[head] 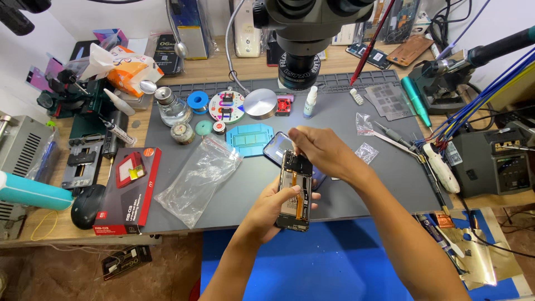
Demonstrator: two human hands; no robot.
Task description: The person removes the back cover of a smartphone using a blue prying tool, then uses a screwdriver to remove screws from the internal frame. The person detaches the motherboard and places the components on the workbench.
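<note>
Opened phone [294, 192], back cover off, held upright-ish over the near edge of the grey mat [345, 111]. Left hand [273, 209] cradles it from below, grip clamped round the lower body, thumb across the battery side. Right hand [320, 150] is on top, fingers pinched together at the phone's far end, by the camera area; can't tell if a tool or a small part sits in that pinch, it's hidden.

A second dark phone or screen [276, 146] lies flat on the mat just behind, partly covered by the right hand.

My read on doing this well: keep the left grip on the frame edges, not on the orange flex running down the middle. Work the top end with small, straight moves, no twisting. Lower the phone nearer the mat so anything dropped lands there.

Nearby: clear plastic bag [198, 178] to the left, red box [129, 189] further left, blue tray [250, 139] just beyond, microscope [304, 39] overhead at the far side. Two small bags [365, 125] to the right, well apart from the hands.
</note>
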